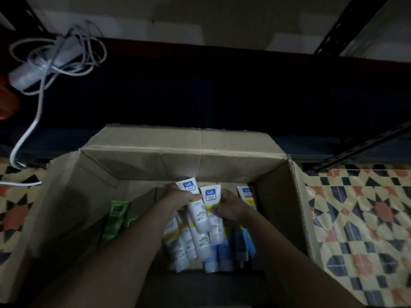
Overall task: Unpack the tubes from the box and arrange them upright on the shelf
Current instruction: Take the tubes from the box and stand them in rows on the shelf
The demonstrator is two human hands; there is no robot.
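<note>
Patterned floor tiles [355,218] in cream, orange and dark blue lie on either side of an open cardboard box [184,152], seen from above in dim light. Beyond the box's far wall runs a dark shelf [222,96], and black metal uprights [347,23] rise beyond the box's far right corner. On the shelf, beyond the box's far left corner, rests a white power strip [33,70] under a loose tangle of white cable [29,132], which trails down to the floor left of the box. A red object [6,101], too blurred to identify, sits at the picture's edge, further left of the box than the strip.

Both forearms reach into the box from its near side. The left hand [178,200] has its fingers and thumb curled round a white tube [198,216], lifted above the others with its crimped end toward the far wall and its cap toward the near side. Just beside it, the right hand [233,206] pinches a second white tube [210,194] between thumb and fingers, oriented the same way. The two held tubes touch or nearly touch; which cannot be told.

Under the hands, in the middle of the box, more white and blue tubes [224,252] lie packed side by side. Green tubes [114,216] occupy the box's left part. An orange-banded tube [245,193] stands against the right wall.
</note>
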